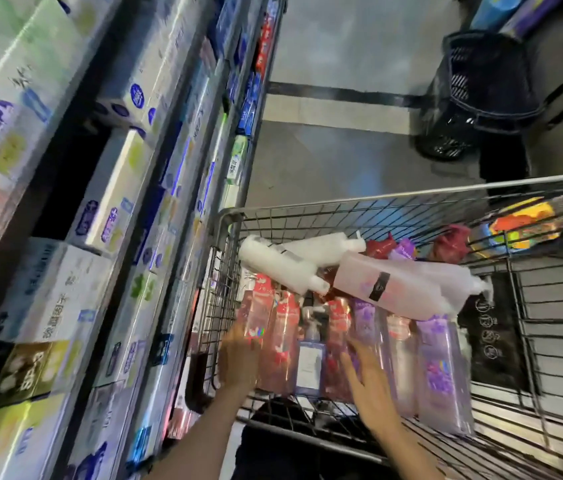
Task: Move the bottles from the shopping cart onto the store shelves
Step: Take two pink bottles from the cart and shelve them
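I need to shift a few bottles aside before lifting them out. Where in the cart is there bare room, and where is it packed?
Bare wire floor shows on the right of the shopping cart, between the purple bottles and the right wall. The left end is crowded: red bottles stand packed against the wall nearest the shelves, with white bottles lying across them.

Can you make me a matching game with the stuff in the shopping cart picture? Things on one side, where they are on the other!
Things:
1. White plastic bottles
2. Purple-labelled clear bottle
3. Black plastic basket
4. Boxed goods

Places:
A. On the store shelves at left
B. Standing at the right end of the row in the wire cart
C. On the floor beyond the cart
D. Lying across other bottles in the cart

Pairs: 1-D, 2-B, 3-C, 4-A
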Demonstrator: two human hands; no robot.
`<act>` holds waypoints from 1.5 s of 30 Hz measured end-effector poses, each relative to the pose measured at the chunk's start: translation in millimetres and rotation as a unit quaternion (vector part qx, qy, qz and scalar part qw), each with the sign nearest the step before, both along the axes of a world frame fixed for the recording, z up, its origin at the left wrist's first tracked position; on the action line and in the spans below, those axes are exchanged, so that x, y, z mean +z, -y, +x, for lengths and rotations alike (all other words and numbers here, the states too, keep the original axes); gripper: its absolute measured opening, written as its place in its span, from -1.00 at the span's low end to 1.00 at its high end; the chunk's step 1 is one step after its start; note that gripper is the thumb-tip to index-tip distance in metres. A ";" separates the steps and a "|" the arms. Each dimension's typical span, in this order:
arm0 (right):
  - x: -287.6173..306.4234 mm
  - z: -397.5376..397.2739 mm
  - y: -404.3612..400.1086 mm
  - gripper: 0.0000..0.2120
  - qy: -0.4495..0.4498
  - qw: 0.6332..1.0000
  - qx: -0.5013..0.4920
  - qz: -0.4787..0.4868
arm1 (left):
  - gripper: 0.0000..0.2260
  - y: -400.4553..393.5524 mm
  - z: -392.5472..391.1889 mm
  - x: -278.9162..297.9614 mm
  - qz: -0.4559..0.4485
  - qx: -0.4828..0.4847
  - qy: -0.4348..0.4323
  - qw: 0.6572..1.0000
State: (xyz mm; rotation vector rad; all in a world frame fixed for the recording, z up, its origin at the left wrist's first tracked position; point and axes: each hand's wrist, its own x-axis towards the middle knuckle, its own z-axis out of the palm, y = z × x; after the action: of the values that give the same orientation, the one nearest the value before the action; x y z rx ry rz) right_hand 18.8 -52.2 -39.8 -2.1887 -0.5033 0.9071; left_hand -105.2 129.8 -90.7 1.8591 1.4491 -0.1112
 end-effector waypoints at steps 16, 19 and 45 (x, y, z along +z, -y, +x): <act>-77.4 -24.2 -61.2 -0.65 -0.101 0.986 0.003 -0.133 | -0.16 -31.7 24.3 -45.2 -0.097 0.028 -0.156 0.983; -87.0 -26.5 -75.5 -0.63 -0.086 0.986 -0.009 -0.142 | -0.12 -29.4 23.6 -36.2 -0.077 0.008 -0.178 0.981; -126.9 -44.8 -136.2 -0.35 -0.027 0.952 -0.094 -0.289 | -0.37 -45.7 -2.2 17.1 -0.134 0.036 -0.056 0.989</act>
State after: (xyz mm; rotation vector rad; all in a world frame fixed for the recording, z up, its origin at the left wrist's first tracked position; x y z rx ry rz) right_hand -26.0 84.0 -166.7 -2.6641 0.0142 1.1035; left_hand -107.3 175.5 -73.6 1.6020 1.4952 -0.3630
